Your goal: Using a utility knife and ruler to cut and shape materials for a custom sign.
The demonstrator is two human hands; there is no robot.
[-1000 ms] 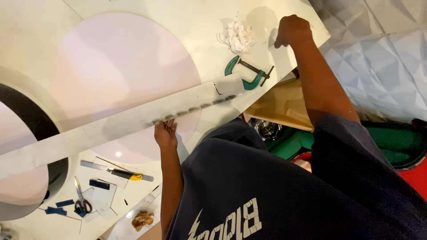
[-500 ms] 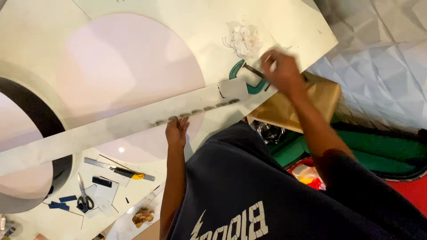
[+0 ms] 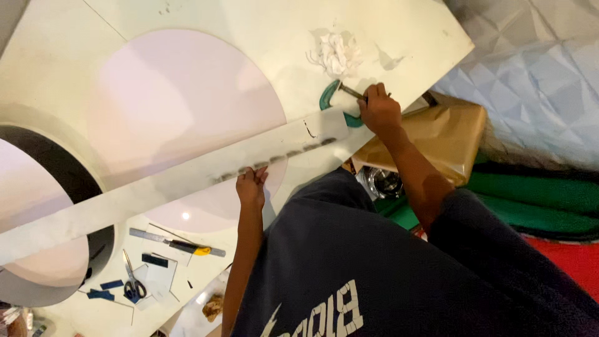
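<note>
Right hand [image 3: 379, 112] has come off the desk [image 3: 262, 37] onto the green clamp [image 3: 340, 106], closed round its screw handle; left hand [image 3: 251, 186] presses flat on the long strip [image 3: 156, 187].

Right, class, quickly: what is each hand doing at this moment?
Left hand: fingers curled, pressing down on the long white strip.
Right hand: closed on the screw handle of the green clamp.

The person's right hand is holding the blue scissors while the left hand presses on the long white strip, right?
Not quite. In the head view the right hand grips the handle of the green clamp at the board's edge. The scissors lie untouched on the lower surface. The left hand does press on the long white strip.
</note>
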